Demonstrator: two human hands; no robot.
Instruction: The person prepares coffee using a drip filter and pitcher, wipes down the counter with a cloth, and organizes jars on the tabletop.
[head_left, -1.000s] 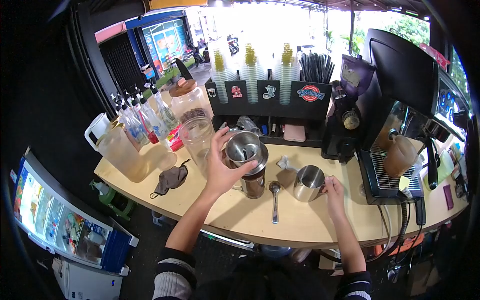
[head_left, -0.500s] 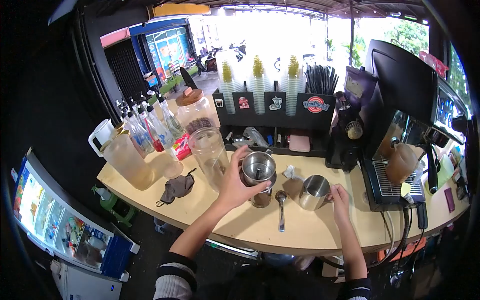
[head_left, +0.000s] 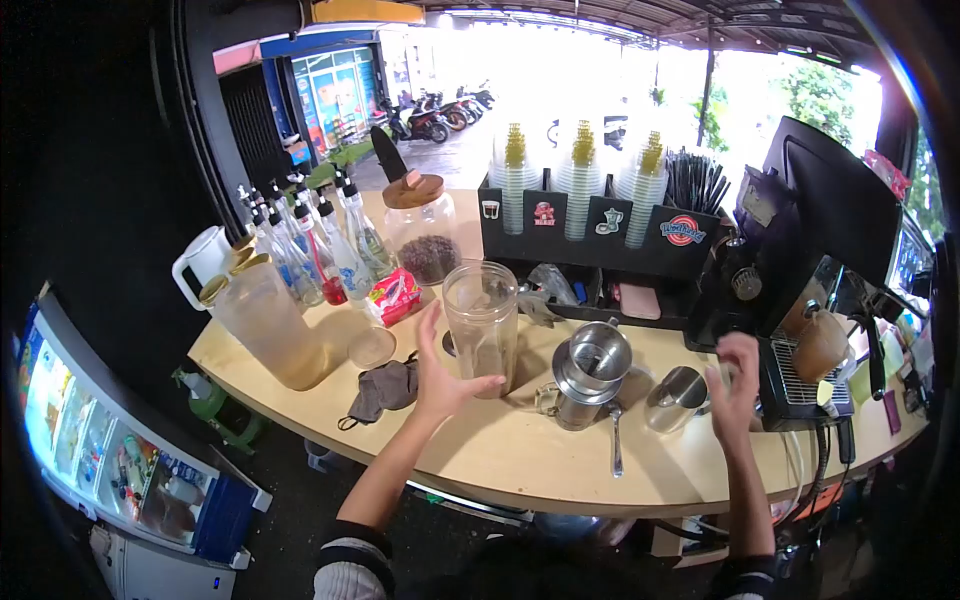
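Note:
My left hand (head_left: 440,375) has its fingers spread wide at the left side of a tall clear jar (head_left: 485,330), the thumb overlapping the jar's front. To the jar's right, a metal coffee dripper (head_left: 597,358) sits on top of a cup (head_left: 575,408) with a handle. Beside that lies a metal spoon (head_left: 616,445). My right hand (head_left: 738,390) is raised just right of a steel milk pitcher (head_left: 677,400), holding nothing, with its fingers apart and partly bent. A dark cloth pouch (head_left: 385,388) rests left of my left hand.
Syrup bottles (head_left: 320,245), a cloudy pitcher (head_left: 265,330), a red packet (head_left: 394,297) and a jar of coffee beans (head_left: 425,235) stand at the left. A cup organizer (head_left: 600,225) lines the back. An espresso machine (head_left: 840,220) occupies the right.
My left hand has let go of the coffee dripper and moved left to the clear jar. My right hand has released the milk pitcher's handle and lifted. The view has shifted left.

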